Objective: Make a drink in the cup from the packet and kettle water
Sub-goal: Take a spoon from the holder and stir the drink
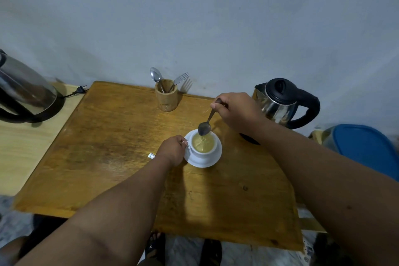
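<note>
left hand (pixel 172 150) fingers grip cup (pixel 204 143) handle | right hand (pixel 234 109) fingers pinch spoon (pixel 205 128), bowl above drink | risk: drips miss cup; knock slops drink

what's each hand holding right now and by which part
The right hand pinches the spoon by the top of its handle; the left hand holds the cup by its handle.
</note>
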